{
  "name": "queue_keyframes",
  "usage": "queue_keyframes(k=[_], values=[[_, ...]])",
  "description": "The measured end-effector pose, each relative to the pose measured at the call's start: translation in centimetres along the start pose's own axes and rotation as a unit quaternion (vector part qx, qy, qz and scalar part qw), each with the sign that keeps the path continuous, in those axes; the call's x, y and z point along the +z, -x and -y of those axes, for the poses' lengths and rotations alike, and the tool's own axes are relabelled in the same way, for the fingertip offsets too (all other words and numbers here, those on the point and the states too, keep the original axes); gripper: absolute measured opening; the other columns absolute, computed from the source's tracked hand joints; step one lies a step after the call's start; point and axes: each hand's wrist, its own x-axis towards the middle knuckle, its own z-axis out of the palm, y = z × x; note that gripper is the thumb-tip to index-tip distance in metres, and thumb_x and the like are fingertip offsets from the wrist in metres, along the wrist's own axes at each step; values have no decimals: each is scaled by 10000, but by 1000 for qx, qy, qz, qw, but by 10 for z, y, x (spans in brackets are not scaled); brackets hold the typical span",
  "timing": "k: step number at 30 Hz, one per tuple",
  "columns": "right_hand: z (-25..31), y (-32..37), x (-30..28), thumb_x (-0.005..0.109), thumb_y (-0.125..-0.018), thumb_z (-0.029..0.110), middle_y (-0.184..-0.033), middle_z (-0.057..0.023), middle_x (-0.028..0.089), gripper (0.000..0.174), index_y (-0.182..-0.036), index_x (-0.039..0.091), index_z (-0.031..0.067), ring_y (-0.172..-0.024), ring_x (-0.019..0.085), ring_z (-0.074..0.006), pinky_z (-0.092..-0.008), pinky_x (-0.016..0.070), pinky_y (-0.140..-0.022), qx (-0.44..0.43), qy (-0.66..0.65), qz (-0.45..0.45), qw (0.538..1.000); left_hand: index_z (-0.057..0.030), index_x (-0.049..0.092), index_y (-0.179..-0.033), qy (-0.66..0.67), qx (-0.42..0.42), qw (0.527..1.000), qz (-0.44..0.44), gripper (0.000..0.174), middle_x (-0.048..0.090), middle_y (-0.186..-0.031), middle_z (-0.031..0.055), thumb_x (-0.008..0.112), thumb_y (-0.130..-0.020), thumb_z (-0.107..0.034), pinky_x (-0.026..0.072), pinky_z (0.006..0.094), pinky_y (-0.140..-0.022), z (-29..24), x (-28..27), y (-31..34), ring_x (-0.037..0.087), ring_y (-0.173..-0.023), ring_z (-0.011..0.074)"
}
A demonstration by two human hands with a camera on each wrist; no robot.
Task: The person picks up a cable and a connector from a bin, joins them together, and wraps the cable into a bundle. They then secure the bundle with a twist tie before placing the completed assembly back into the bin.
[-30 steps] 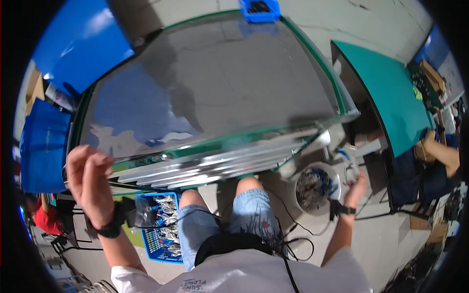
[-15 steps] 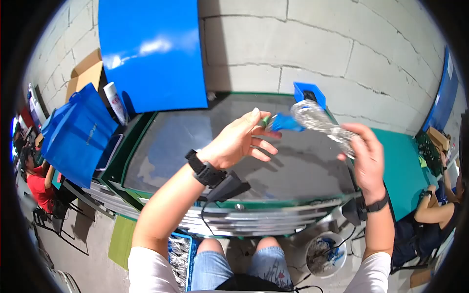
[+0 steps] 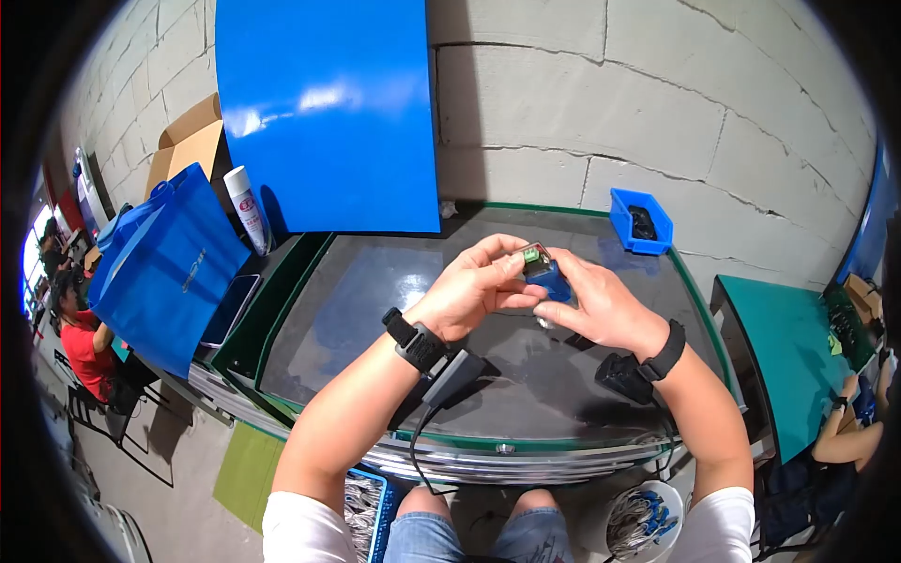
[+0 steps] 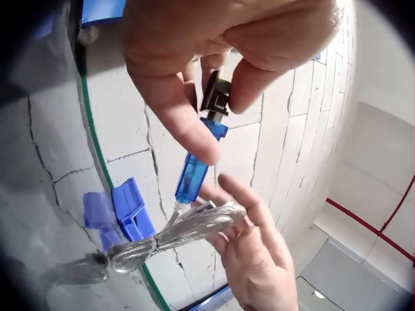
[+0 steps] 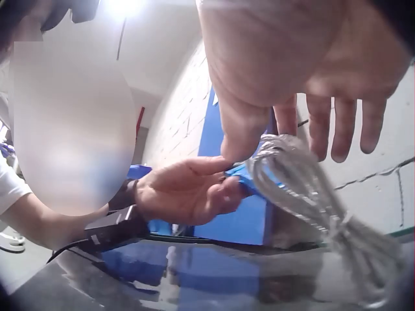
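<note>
My left hand (image 3: 469, 291) pinches a small black part with a green block (image 3: 532, 255) above the table. In the left wrist view, the black part (image 4: 216, 97) sits at the end of a blue translucent connector (image 4: 193, 175), and my left hand (image 4: 194, 58) has a finger along the blue body. From the connector runs a clear silvery cable, tied in a bundle (image 4: 175, 234). My right hand (image 3: 605, 305) is close beside the left. In the right wrist view, my right hand (image 5: 292, 58) holds the looped bundle (image 5: 305, 194) near its thumb, other fingers extended.
A blue bin (image 3: 642, 221) stands at the table's (image 3: 375, 375) back right. At left are a blue bag (image 3: 174, 272) and a spray can (image 3: 248, 211). Below are a white bucket (image 3: 669, 535) and blue basket (image 3: 387, 511) of cables. People sit on both sides.
My right hand has come up from beside the bucket with the cable bundle and moved in to my left hand. My left hand has moved from the table's left edge to the middle. The view has tilted up.
</note>
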Motion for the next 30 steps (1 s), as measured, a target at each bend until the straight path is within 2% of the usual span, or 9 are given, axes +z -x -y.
queue_keyframes(k=[2,8,11,13,17,21,24,26,30], values=[[-3,-4,7,620,-811,218,-918,-162,623,483,-1202,409,28,-852,605,-340,-391,477,-743,102,-164,79,978,-58,483,-1117,16,0,1000,20,256,576,-1008,78,556,-899,-172,547,297,-729,-2,-2,1,642,-867,219],[-10,7,20,596,-824,179,-797,-178,610,425,-1173,399,38,-732,610,-353,-384,464,-632,88,-168,14,982,-60,502,-1092,-67,-18,997,-24,231,597,-972,73,553,-899,-176,539,267,-675,-3,-3,2,635,-791,167],[-2,8,17,597,-821,164,-791,-175,609,387,-1156,448,40,-699,600,-354,-380,466,-628,148,-200,36,968,-63,514,-1095,-64,-12,998,-20,229,605,-975,61,550,-899,-176,534,272,-683,-1,-3,1,626,-761,148],[-5,12,25,608,-773,105,-780,-134,589,370,-1125,514,43,-695,590,-318,-372,463,-617,76,-93,-70,990,-61,527,-1080,-36,-8,999,-10,219,605,-987,64,562,-892,-170,528,274,-712,0,-2,2,620,-795,145],[-3,11,16,614,-629,21,-837,-95,509,469,-1094,565,47,-739,542,-263,-367,456,-632,54,54,-119,990,-60,567,-1016,-15,47,999,16,190,603,-1015,78,628,-839,-95,501,278,-810,5,4,5,593,-921,145],[-2,12,16,643,-657,44,-896,-100,522,420,-1070,570,38,-765,545,-268,-373,458,-653,28,71,-119,990,-63,567,-985,-64,87,994,28,275,608,-1068,106,674,-753,38,486,266,-837,6,-4,3,582,-953,142],[-5,12,20,673,-699,93,-879,-100,536,351,-1026,567,24,-750,554,-281,-383,452,-648,-32,30,-123,991,-68,542,-1002,-17,100,994,31,285,613,-1079,129,662,-765,36,488,252,-823,2,-3,2,589,-931,139],[-1,14,17,694,-736,146,-823,-98,548,310,-979,559,8,-689,535,-288,-355,446,-630,65,-76,-17,995,-77,526,-1013,-28,112,993,34,291,620,-1065,143,656,-775,29,486,230,-796,2,-4,1,597,-874,108],[-9,16,19,673,-770,156,-737,-88,521,267,-941,543,-3,-626,506,-248,-316,431,-606,65,-151,23,986,-81,532,-1008,-9,101,993,57,269,609,-1086,158,661,-786,-1,475,201,-762,1,-7,2,592,-815,57]])
